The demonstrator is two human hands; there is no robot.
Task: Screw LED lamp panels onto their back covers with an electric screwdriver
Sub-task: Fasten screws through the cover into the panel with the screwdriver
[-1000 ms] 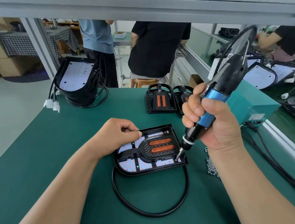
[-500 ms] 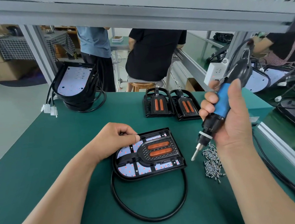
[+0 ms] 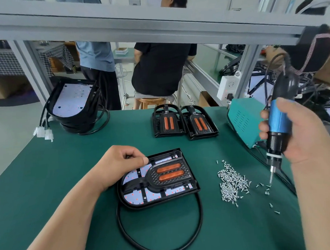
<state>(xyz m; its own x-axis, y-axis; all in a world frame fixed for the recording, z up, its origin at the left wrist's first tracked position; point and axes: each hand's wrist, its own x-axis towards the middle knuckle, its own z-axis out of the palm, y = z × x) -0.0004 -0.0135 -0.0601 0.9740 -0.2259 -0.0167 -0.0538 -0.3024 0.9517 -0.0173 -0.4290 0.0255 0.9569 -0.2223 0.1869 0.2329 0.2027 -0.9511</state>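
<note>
left hand [image 3: 122, 162] fist-curled, resting on lamp panel [image 3: 134, 197] seated in back cover [image 3: 163, 202] mid-mat; right hand [image 3: 301, 137] wraps electric screwdriver [image 3: 279, 123], bit down among stray screws [image 3: 266, 191]; risk: screw seats crooked on bit, then cross-threads or drops onto LEDs

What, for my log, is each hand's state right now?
Left hand: closed, curled fingers resting on the lamp panel.
Right hand: closed around the electric screwdriver.
</note>
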